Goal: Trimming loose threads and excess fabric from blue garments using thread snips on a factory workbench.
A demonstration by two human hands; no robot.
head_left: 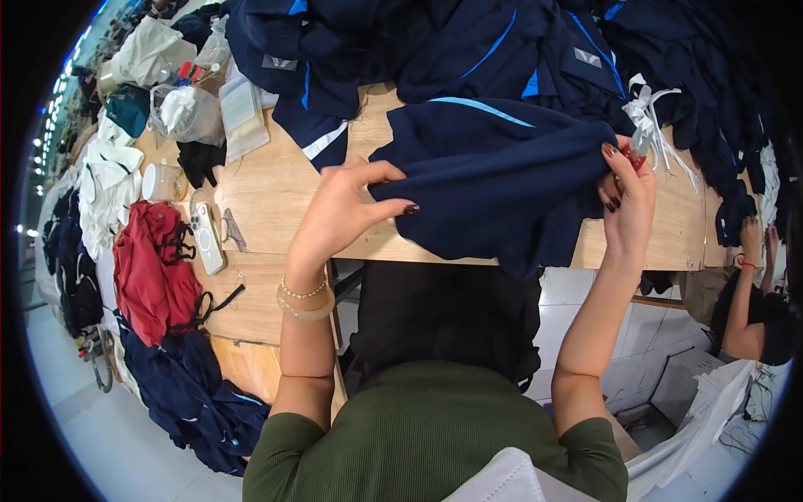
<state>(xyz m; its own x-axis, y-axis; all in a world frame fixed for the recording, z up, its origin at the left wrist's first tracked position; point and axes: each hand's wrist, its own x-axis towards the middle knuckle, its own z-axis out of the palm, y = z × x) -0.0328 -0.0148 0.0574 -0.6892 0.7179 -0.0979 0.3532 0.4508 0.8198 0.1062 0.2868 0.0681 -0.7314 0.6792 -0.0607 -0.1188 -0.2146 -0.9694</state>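
Observation:
A navy garment [493,171] with a light blue stripe lies spread over the front edge of the wooden table [268,192]. My left hand [347,205] pinches its left edge between thumb and fingers. At the garment's right corner, my right hand [627,197] grips the cloth together with a small red item [637,157] whose kind I cannot tell. A bunch of white ribbons [652,121] lies just above the right hand.
A heap of navy garments [468,42] fills the table's far side. A phone [207,237], a red garment [155,272], plastic bags [188,113] and white cloth [109,180] lie at the left. Another person's hands [757,238] work at the right edge.

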